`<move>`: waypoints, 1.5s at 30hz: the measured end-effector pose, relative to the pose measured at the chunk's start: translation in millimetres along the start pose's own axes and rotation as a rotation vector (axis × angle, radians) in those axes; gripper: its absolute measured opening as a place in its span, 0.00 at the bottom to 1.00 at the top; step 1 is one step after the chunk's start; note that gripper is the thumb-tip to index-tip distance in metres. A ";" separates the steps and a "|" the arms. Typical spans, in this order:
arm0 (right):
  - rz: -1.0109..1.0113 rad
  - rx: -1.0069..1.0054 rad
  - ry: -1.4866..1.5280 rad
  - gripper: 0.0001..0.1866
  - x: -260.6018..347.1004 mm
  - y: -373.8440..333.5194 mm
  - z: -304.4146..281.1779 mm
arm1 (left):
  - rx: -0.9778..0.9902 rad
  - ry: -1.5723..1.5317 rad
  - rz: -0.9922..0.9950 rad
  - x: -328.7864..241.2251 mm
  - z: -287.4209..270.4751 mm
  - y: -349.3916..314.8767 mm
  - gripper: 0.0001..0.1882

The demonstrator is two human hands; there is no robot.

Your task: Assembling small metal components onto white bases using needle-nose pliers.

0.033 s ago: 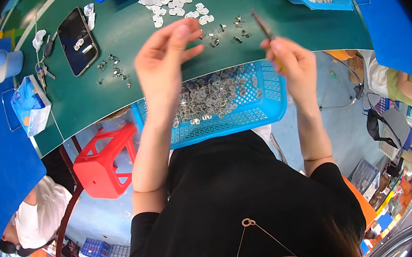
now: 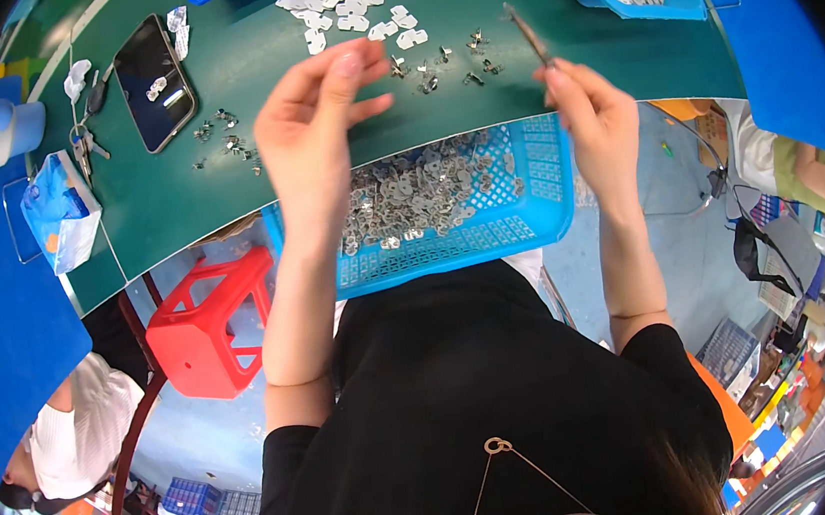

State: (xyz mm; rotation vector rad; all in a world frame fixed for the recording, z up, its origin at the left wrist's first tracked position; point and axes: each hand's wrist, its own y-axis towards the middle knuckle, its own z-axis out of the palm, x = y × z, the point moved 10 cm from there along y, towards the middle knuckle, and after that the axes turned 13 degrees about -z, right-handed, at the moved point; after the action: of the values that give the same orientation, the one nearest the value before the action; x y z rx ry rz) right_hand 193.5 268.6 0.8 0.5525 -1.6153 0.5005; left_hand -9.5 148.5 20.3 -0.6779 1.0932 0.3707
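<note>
My left hand [image 2: 312, 117] hovers over the green table's near edge, thumb and index finger together in a pinch. Whatever lies between those fingertips, if anything, is too small to make out. My right hand [image 2: 594, 113] grips a slim pointed metal tool [image 2: 528, 34] with its tip angled up and away. Small metal clips [image 2: 429, 83] lie scattered between the hands, and flat whitish plates [image 2: 345, 1] are heaped beyond them. Under the table edge a light-blue basket [image 2: 542, 229] rests at my lap, holding many small metal pieces [image 2: 417, 202].
More metal clips [image 2: 235, 145] lie left of my left hand. A black phone [image 2: 153, 84], keys [image 2: 84, 141] and a tissue pack [image 2: 63, 212] are farther left. Another basket [image 2: 607, 1] of plates stands far right. A red stool [image 2: 204, 335] stands beside me; other people sit nearby.
My left hand has shifted slightly left, uncovering a metal clip near its fingertips. The right hand has turned and moved a little, with the tool's tip rising.
</note>
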 end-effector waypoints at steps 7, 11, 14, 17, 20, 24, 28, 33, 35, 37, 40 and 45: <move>-0.284 -0.080 -0.706 0.16 36.5 20.3 -12.7 | -0.226 0.528 0.341 -38.9 -39.3 -7.9 0.08; -0.430 -0.170 -1.169 0.19 39.2 32.0 -23.2 | -0.459 0.786 0.441 -64.2 -66.4 -24.6 0.06; -0.589 -0.192 -1.432 0.21 34.6 38.8 -18.1 | -0.519 0.823 0.461 -67.9 -89.5 -33.4 0.06; -0.599 -0.224 -1.386 0.19 37.3 41.7 -18.9 | -0.441 0.882 0.473 -69.1 -79.3 -30.6 0.07; -0.637 -0.311 -1.275 0.14 61.5 29.2 -6.2 | -0.171 1.181 0.646 -59.8 -26.2 -18.7 0.13; -0.757 -0.290 -0.959 0.10 93.5 6.1 33.2 | -0.160 1.469 0.803 -29.9 6.7 -3.6 0.24; -0.875 -0.072 -0.803 0.10 101.7 -5.0 84.7 | -0.135 1.536 0.747 -18.2 3.0 -23.5 0.32; -0.970 0.139 -0.558 0.09 96.6 5.4 146.2 | -0.077 1.341 0.886 -12.4 -19.3 -64.7 0.14; -0.946 0.232 -0.514 0.09 88.7 13.3 170.2 | -0.059 1.355 0.896 -11.2 -31.7 -72.3 0.14; -0.918 0.339 -0.440 0.10 79.5 17.9 195.3 | -0.066 1.304 0.940 -11.1 -41.1 -83.2 0.14; -0.981 0.491 -0.458 0.10 77.6 16.9 224.2 | -0.071 1.163 0.953 -17.6 -61.4 -93.3 0.13; -0.982 0.499 -0.455 0.09 77.9 14.7 242.7 | -0.241 0.483 0.487 -29.9 -133.8 -84.6 0.11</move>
State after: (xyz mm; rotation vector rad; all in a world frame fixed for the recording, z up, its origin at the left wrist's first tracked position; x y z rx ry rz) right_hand -12.5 126.6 51.1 1.8115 -1.3961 0.0092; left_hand -64.4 -2.2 35.6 -0.7288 1.6989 0.7933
